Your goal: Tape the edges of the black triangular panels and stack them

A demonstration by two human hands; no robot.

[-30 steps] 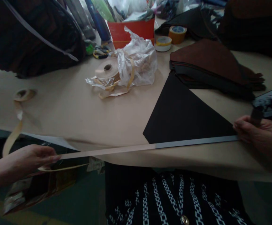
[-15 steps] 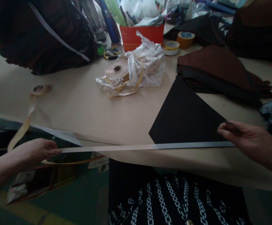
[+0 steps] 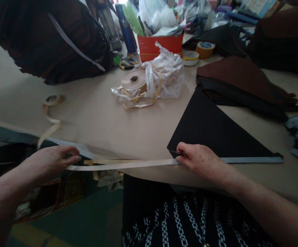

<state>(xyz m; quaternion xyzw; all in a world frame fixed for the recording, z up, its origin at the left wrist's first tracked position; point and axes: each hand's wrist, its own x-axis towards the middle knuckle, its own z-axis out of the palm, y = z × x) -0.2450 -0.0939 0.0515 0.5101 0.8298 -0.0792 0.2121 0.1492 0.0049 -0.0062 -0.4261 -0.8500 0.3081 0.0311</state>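
Observation:
A black triangular piece of sheet material [image 3: 213, 130] lies on the table, with a pale strip of tape [image 3: 128, 165] along its front edge. Leftward, the strip runs on past the piece and over the table edge. My left hand [image 3: 58, 159] has its fingers closed on the strip near its left stretch. At the piece's left corner, my right hand [image 3: 197, 159] presses at the strip. A thin dark tool [image 3: 173, 151] shows between its fingers, mostly hidden, its kind unclear. A small tape roll [image 3: 52, 100] stands to the left, its loose tail trailing off the edge.
A larger tape roll [image 3: 133, 80] lies beside a clear plastic bag [image 3: 170, 79]. Behind stand a red box [image 3: 160, 46], scissors [image 3: 128, 63] and a blue bottle [image 3: 128, 31]. Stacked brown and black pieces [image 3: 231, 77] lie at right; a big dark bundle [image 3: 48, 44] is at left.
My right hand has moved left along the strip, from the piece's right end to its left corner. My left hand has shifted slightly right. The strip now lies along the piece's front edge.

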